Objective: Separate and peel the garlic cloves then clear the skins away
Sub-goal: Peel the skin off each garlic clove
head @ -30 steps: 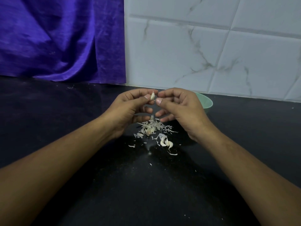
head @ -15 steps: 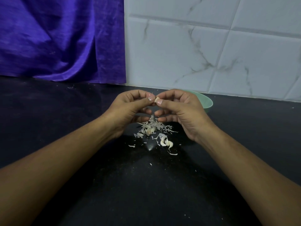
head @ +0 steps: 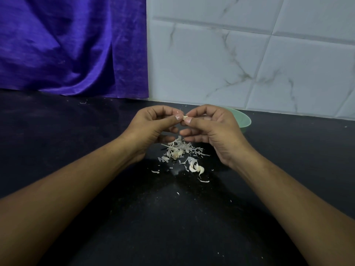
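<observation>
Forearms [head: 86, 179] stretched forward, left hand [head: 153, 127] and right hand [head: 213, 129] meeting at the tips, fingers curled (thumbs pinching)

place: home kitchen | evidence: black countertop [head: 76, 135], marble-look wall tiles [head: 249, 54], garlic skins [head: 180, 148]

skins [head: 180, 149] on counter [head: 96, 131] below hands | bowl [head: 244, 120] behind right hand [head: 211, 129] | curtain [head: 73, 45] back-left

No readable text, label, brand, number or sign appears on anything here
</observation>
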The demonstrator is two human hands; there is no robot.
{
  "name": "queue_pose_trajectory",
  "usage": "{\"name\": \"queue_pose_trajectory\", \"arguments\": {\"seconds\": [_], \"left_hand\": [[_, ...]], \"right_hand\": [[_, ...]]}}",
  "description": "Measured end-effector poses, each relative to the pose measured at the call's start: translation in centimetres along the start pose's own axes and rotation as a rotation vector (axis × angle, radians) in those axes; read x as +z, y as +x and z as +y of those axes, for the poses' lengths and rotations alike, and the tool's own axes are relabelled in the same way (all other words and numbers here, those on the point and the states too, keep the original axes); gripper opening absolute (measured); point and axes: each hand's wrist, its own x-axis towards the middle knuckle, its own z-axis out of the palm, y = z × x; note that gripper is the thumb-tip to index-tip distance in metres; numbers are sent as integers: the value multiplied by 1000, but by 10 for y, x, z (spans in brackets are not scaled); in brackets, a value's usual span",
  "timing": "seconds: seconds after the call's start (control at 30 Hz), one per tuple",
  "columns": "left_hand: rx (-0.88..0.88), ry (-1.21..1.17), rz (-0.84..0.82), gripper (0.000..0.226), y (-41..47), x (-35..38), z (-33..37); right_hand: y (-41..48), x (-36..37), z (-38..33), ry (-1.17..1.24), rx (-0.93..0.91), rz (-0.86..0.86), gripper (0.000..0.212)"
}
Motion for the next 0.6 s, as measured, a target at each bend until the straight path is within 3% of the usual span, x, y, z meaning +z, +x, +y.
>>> {"name": "queue_pose_trajectory", "arguments": {"seconds": [0.13,0.4,0.6], "left_hand": [[-7,-27,-13,23,1,-1,0],[4,57,10,16,0,0,-1],[6,71,11,11,0,1,-1]], "right_hand": [[1,-1,1,-116,-56,-6,9],[1,-3,3,-566,-252,-3,4],[0,-3,2,-633,-281,-45,7]]}}
